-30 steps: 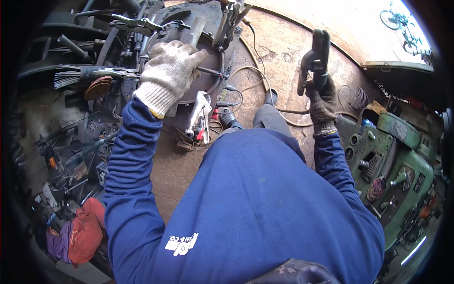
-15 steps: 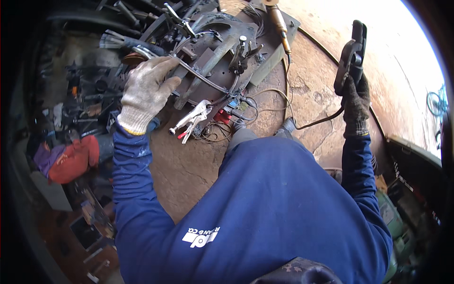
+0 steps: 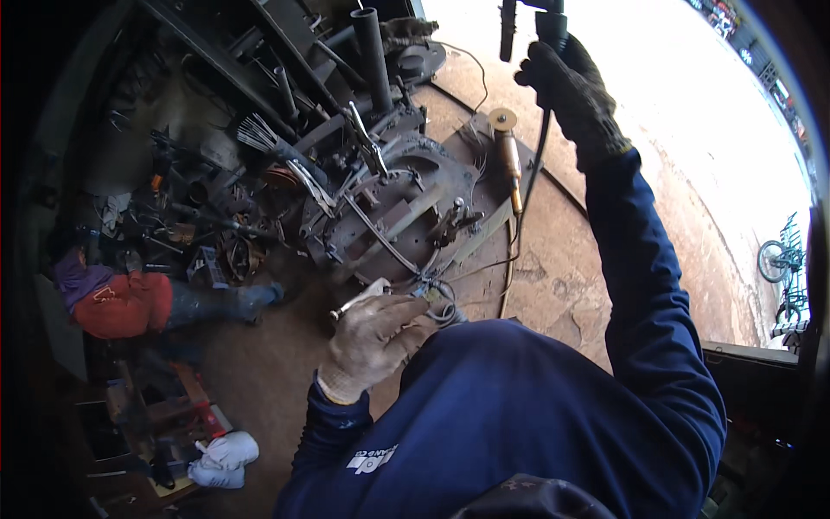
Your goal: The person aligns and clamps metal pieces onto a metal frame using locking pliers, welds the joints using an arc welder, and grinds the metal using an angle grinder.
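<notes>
My right hand (image 3: pixel 566 91), in a dark knitted glove, is raised at the upper right. Its fingers wrap round the handle of a black welding electrode holder (image 3: pixel 551 26), partly cut off by the upper edge, and a dark cable (image 3: pixel 539 160) hangs from it. My left hand (image 3: pixel 376 337), in a pale work glove, is low beside my lap with its fingers extended and nothing visible in them. Locking pliers (image 3: pixel 359 298) lie just beyond it, partly covered. Farther off, more clamps (image 3: pixel 367 143) grip a round metal workpiece (image 3: pixel 415 195) with curved rods.
A grinder (image 3: pixel 512 164) with a tan disc lies on a metal plate right of the workpiece. Tubes (image 3: pixel 372 60) and bundled rods (image 3: pixel 259 134) stand behind and left. A person in red (image 3: pixel 125 303) is at the far left, near scattered tools. A bicycle (image 3: pixel 778 259) is far right.
My right hand has moved up and left with the electrode holder, now partly out of view. My left hand has come down from beside the workpiece toward my lap. The view has shifted.
</notes>
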A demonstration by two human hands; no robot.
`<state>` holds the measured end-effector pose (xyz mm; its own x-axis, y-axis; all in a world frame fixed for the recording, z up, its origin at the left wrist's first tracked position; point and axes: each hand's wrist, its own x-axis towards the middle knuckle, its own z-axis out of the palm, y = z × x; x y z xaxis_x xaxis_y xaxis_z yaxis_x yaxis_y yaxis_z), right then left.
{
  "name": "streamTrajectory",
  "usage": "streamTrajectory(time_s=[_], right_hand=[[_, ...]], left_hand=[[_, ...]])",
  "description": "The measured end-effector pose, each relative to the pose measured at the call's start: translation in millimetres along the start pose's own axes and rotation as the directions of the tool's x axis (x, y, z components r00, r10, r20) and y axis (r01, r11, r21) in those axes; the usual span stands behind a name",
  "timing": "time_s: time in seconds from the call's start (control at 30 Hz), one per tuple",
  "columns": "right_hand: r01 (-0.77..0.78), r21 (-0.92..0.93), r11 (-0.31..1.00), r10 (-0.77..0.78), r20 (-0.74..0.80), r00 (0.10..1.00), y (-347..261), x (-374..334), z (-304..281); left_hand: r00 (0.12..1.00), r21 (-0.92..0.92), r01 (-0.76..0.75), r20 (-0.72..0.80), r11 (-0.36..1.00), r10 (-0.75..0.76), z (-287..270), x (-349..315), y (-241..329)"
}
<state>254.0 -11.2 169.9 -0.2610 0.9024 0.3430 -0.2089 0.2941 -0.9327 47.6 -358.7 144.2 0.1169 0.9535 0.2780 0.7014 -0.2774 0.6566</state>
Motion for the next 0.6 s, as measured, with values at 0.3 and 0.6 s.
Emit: streamTrajectory(time_s=[0.3,0.6], right_hand=[[0.099,-0.127,0.987,-0.082,0.131,0.988,40.4,156.5,84.0],[-0.056,0.015,0.998,0.053,0.167,0.984,87.7,217.8,179.9]], left_hand=[[0.991,-0.099,0.104,-0.079,0.990,-0.112,4.9,-3.3,-5.7],[0.739,-0.244,0.566,-0.273,0.788,-0.616,45.2,-4.2,12.0]])
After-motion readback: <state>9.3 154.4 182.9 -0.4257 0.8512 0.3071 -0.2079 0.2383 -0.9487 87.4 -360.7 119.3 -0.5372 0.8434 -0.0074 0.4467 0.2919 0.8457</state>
